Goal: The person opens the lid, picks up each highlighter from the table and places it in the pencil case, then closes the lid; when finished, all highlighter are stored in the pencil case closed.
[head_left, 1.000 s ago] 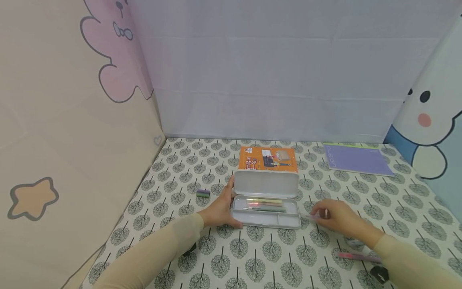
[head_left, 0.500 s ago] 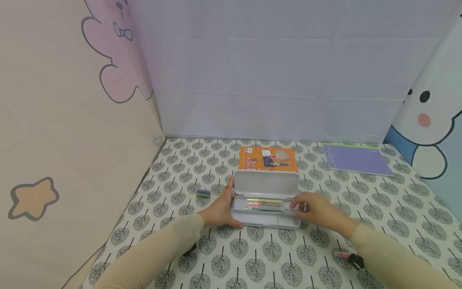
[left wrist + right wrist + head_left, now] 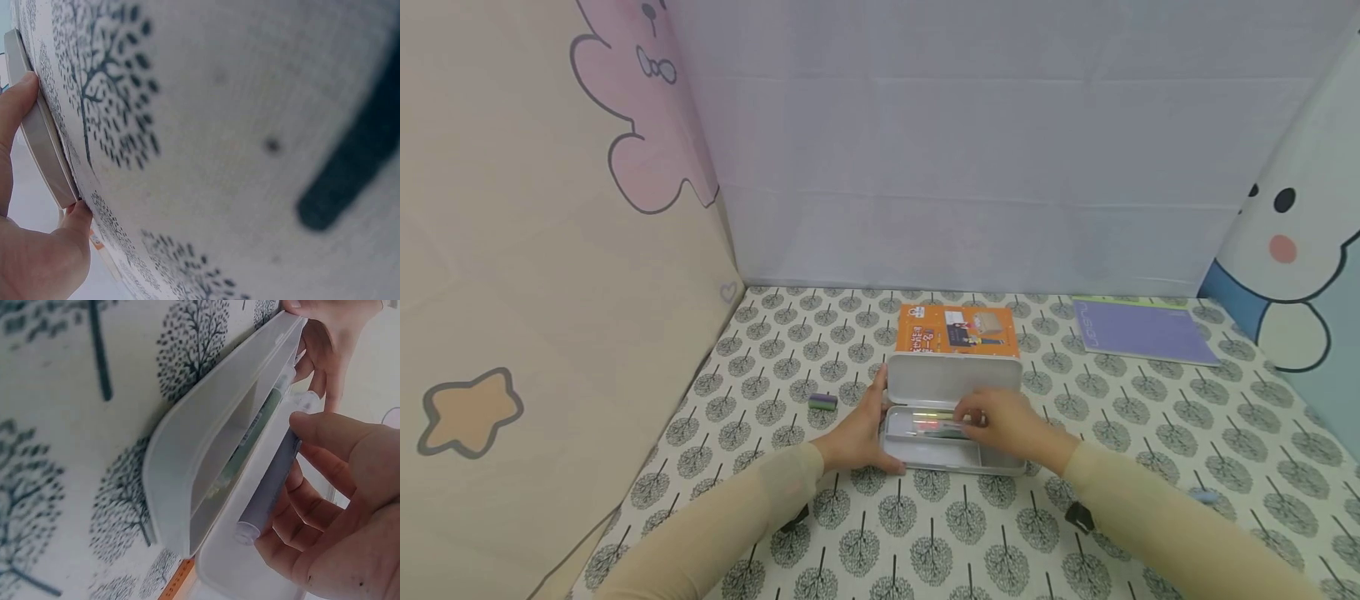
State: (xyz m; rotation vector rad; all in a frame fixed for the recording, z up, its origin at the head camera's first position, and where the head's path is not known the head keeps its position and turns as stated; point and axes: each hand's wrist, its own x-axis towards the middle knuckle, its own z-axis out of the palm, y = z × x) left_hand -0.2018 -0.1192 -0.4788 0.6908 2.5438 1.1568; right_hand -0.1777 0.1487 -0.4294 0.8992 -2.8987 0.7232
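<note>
Pinching a greyish-purple cylindrical pen (image 3: 275,481), the right hand (image 3: 1003,425) hovers inside the edges of the open white rectangular pencil case (image 3: 932,452); the left hand (image 3: 853,437) grips its left end, white tree-print cloth (image 3: 1180,417) spreading rightward.

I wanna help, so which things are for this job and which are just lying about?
Seems for the job:
open pencil case
pens inside it
greyish-purple pen being held

Probably just lying about:
orange book
purple notebook
small green-and-purple block
pale blue thing, unclear
</note>
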